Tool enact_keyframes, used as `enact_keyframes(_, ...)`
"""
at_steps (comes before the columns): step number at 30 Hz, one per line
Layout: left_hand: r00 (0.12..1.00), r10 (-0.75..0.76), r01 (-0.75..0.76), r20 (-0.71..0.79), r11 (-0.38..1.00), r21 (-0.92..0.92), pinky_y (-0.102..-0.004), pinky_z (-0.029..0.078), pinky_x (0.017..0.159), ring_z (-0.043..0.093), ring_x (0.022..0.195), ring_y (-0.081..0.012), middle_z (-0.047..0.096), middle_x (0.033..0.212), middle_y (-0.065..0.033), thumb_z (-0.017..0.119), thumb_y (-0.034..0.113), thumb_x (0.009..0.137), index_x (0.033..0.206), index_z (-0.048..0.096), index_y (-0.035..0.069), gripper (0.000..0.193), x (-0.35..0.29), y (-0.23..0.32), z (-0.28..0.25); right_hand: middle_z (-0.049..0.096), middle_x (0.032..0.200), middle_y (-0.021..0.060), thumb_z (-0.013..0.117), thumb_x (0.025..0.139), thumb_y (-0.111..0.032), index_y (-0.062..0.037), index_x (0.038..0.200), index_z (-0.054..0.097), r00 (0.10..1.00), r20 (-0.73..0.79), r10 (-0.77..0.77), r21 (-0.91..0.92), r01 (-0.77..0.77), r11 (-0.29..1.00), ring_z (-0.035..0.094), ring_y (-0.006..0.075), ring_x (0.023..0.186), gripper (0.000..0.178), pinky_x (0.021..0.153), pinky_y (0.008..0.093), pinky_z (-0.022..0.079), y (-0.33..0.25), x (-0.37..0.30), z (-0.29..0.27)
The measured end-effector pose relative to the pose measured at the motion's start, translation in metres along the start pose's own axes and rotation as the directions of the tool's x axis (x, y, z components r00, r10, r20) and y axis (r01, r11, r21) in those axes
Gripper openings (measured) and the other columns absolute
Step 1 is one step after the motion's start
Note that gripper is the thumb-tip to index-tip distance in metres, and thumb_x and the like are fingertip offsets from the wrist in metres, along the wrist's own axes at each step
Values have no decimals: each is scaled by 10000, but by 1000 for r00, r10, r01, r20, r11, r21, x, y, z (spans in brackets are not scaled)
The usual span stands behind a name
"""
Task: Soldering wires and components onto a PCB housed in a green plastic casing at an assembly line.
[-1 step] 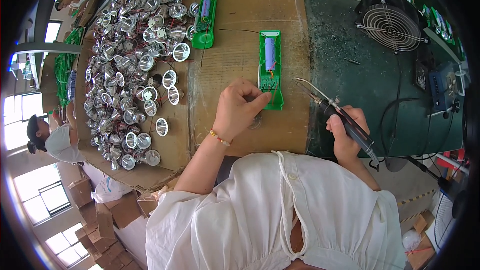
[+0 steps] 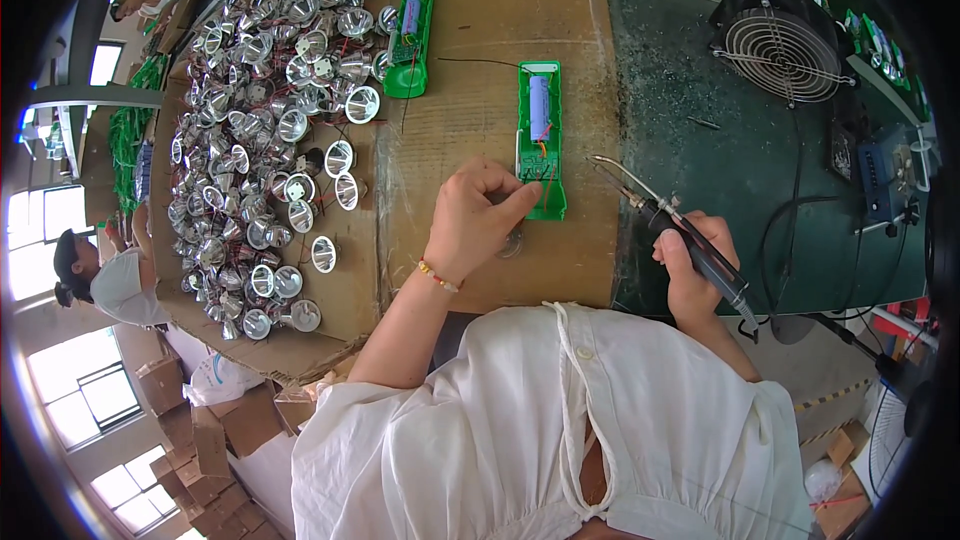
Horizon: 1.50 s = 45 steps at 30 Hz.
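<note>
My left hand [image 2: 478, 212] is closed in a pinch over the lower end of a green plastic housing [image 2: 552, 202]; what its fingertips hold is too small to make out. A purple cylindrical battery [image 2: 539, 110] lies in that housing, above a small green circuit board [image 2: 538, 165] with thin wires. Partly hidden under my left hand is a round, shiny piece [image 2: 511, 244]. Off to the right, my right hand [image 2: 695, 265] grips a soldering iron [image 2: 700, 258] with a thin metal tube along its side. Its tip points up-left, apart from the housing.
A cardboard box [image 2: 375, 230] full of silver lamp reflectors [image 2: 255, 130] stands left. Another green housing [image 2: 405, 75] lies by its edge. A cardboard sheet [image 2: 470, 20] covers part of the green bench [image 2: 670, 70]. A fan [image 2: 782, 50] and blue device [image 2: 878, 175] stand right. Other people are at left.
</note>
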<state>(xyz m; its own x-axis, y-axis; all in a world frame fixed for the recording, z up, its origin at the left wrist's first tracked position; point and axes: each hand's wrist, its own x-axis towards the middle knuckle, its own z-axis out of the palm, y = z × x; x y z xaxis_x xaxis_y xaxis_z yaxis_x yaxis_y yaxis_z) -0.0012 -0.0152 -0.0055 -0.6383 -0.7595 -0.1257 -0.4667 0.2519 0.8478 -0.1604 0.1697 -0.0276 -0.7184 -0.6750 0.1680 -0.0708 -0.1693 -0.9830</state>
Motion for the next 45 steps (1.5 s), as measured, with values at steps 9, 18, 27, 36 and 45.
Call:
enact_keyframes(9,984,-177,178,35,983,-34,-205,448,519,576,584,-53,645,638,-57,646,113,778,810,667,-32,149,-3,12,-15,567,720,80,638,796,-34,15,870,498,994,-105,-11,-19,9,1000,529,88,565,166,516,207,428,1,9,-20)
enact_keyframes(18,948,162,-260,275,893,368,-318,494,547,608,532,-229,608,580,-116,583,217,702,712,686,63,186,155,84,27,598,764,74,673,778,-58,6,873,550,990,-109,94,-136,-109,985,533,92,650,168,591,224,437,9,17,-38)
enact_keyframes(27,695,656,-560,-294,750,352,-364,497,689,617,749,-280,640,829,-97,634,248,726,796,689,118,158,348,137,103,602,738,79,682,761,-21,-6,887,560,994,-25,103,-65,-104,992,558,105,620,175,555,224,441,8,23,-35)
enact_keyframes(36,828,546,-416,124,452,789,-476,256,966,346,1186,-285,503,1148,-36,554,252,736,815,704,105,225,352,98,100,597,674,92,716,702,-3,-1,853,564,998,-32,-50,-130,46,990,542,107,525,214,466,227,414,15,33,-37)
enact_keyframes(45,925,377,-321,48,706,632,-422,416,888,470,1098,-349,426,1314,-119,628,268,719,744,691,134,151,312,48,16,606,715,90,682,751,-40,-10,859,558,992,-64,108,-150,-117,982,571,127,599,167,553,254,455,12,23,-30)
